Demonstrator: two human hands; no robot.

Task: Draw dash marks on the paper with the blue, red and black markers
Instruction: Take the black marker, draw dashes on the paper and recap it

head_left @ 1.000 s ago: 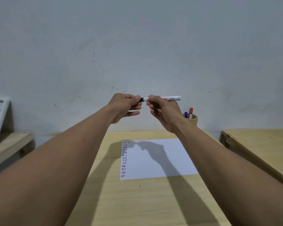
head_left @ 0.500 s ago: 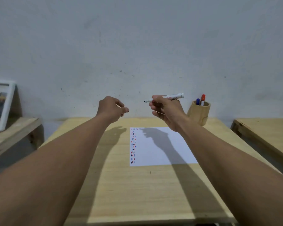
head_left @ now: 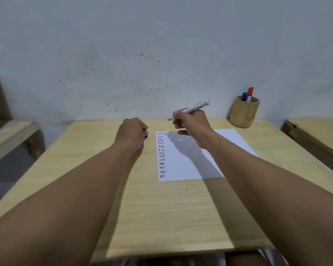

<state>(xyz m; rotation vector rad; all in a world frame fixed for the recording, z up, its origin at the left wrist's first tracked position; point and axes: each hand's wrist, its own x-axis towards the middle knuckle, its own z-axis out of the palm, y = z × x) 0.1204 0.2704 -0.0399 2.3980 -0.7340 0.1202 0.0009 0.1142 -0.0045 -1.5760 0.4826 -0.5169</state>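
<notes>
Gripping the black marker (head_left: 190, 110), our right hand (head_left: 192, 125) hovers with the tip aimed left over the paper (head_left: 181, 160) below; our left hand (head_left: 132, 132), fisted, waits beside it.

Paper (head_left: 190, 160): centre of frame, on the table (head_left: 104, 169); dash marks (head_left: 161, 153) down its left edge
Holder (head_left: 243, 112): upper right, behind paper; two markers (head_left: 247, 95) inside
Hands: left hand (head_left: 132, 132) left of paper; right hand (head_left: 192, 124) above it
</notes>
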